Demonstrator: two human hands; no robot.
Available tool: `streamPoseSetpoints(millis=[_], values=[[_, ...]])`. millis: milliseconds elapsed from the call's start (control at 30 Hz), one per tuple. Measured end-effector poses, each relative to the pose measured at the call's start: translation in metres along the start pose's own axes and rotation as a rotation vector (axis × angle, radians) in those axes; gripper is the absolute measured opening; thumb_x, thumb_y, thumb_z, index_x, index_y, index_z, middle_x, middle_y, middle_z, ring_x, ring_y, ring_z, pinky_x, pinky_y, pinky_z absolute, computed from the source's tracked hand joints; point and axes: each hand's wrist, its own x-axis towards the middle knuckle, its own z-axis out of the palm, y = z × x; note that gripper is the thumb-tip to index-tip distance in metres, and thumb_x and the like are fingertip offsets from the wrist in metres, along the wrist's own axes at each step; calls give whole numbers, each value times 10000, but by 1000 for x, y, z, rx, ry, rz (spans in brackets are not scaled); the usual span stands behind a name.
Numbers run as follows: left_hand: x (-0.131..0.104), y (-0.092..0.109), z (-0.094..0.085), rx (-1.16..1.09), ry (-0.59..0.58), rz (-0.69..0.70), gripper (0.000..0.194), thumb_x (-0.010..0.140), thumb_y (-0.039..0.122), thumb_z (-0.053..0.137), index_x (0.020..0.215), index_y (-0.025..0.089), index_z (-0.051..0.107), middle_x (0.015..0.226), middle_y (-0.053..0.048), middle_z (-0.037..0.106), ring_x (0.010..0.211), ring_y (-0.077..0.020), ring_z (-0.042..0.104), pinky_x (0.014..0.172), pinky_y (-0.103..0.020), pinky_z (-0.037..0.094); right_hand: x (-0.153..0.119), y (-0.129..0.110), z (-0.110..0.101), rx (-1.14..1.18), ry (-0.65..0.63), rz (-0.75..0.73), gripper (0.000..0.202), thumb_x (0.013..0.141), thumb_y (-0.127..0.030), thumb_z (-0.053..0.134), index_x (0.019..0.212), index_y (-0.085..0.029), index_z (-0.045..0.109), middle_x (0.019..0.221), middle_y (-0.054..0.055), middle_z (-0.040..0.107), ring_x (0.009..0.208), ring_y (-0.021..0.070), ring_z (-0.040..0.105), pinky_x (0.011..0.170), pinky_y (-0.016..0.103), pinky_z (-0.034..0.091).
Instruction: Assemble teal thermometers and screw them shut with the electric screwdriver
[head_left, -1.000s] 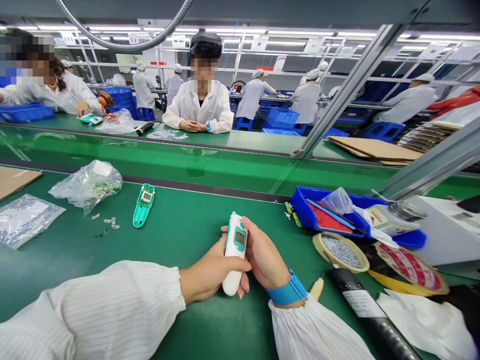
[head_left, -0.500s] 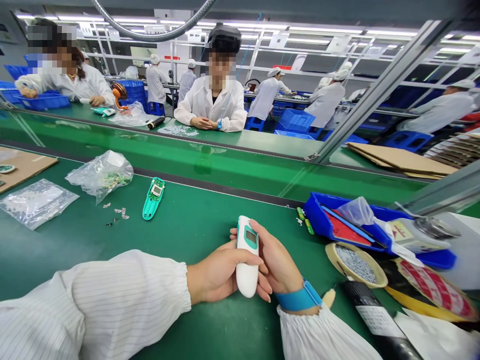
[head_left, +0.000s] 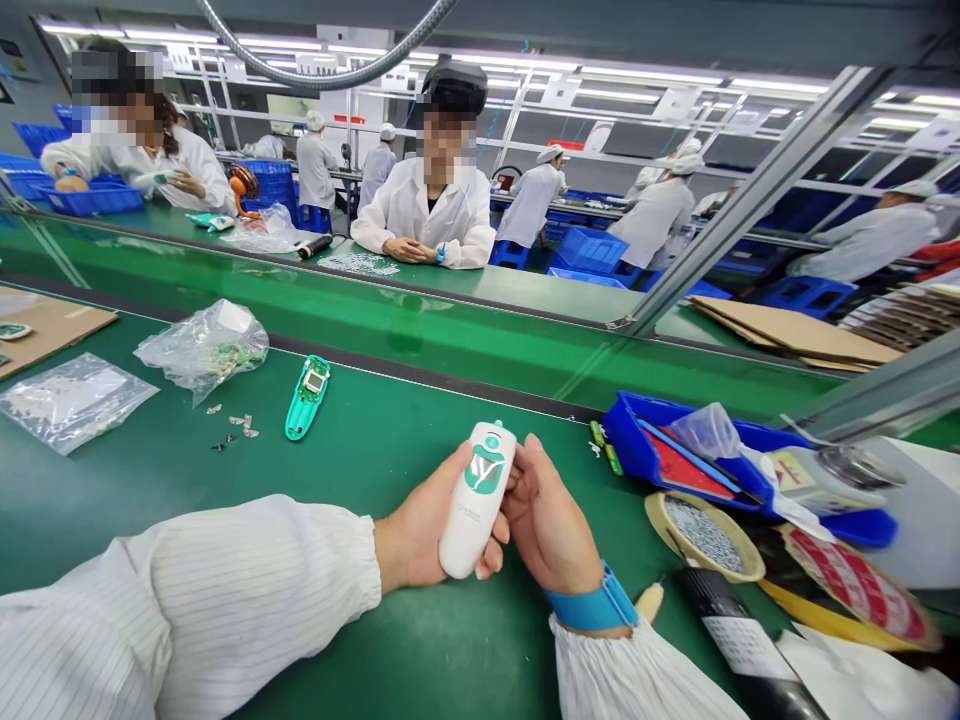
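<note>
Device [head_left: 477, 510], long, rounded and of white plastic with a teal-framed screen, lies slanted in the left hand [head_left: 424, 530] in the head view, screen side up, over the flat green tabletop [head_left: 420, 660]. The left hand is closed around its lower body. The right hand [head_left: 553, 525] is partly curled just right of the device, holding nothing else visible; whether its fingertips touch the device, I cannot tell. Left of the device and farther off lies an elongated teal plastic shell [head_left: 307, 398] with a green circuit board; farther left is a crumpled clear plastic bag [head_left: 204, 350]. Right of the device are a rectangular blue plastic tray [head_left: 636, 450] and a round cream dish [head_left: 660, 518] of small grey pieces.
</note>
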Motion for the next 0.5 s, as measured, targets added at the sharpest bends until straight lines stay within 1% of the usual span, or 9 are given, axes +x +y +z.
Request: streamPoseSetpoints(millis=[100,233,333,433,500], values=[[1,2,-3,-5,-11,-7,634,771,686,211,668,141,519,468,-26,548,325,-142,502,297,-223,305,1,0,0,120,-34,16,350,743,-545,501,831,-219,590,650,-7,604,552,141,536,567,259,439],[0,2,-4,-8,-15,-24,689,774,688,152,560,134,502,413,-36,513,278,-130,458,271,-218,261,2,1,-2,138,-59,28,392,757,-541,488,927,-200,580,820,34,652,722,178,594,665,292,449],[0,3,-4,19,-20,-34,737,779,683,116,487,121,494,369,-41,471,258,-126,440,264,-215,245,1,1,-2,150,-61,34,399,762,-534,485,955,-195,569,908,47,653,838,192,597,684,288,452],[0,2,-4,58,-19,-32,740,779,681,114,482,119,492,362,-40,462,261,-131,446,265,-217,255,0,0,-1,160,-57,29,382,769,-519,487,940,-188,575,916,47,654,826,184,601,648,266,458],[0,0,-2,102,-4,-2,707,780,679,142,548,121,509,406,-35,498,279,-135,465,274,-221,281,-1,0,-1,154,-38,40,386,764,-522,493,914,-179,588,851,49,663,709,177,608,585,265,462]])
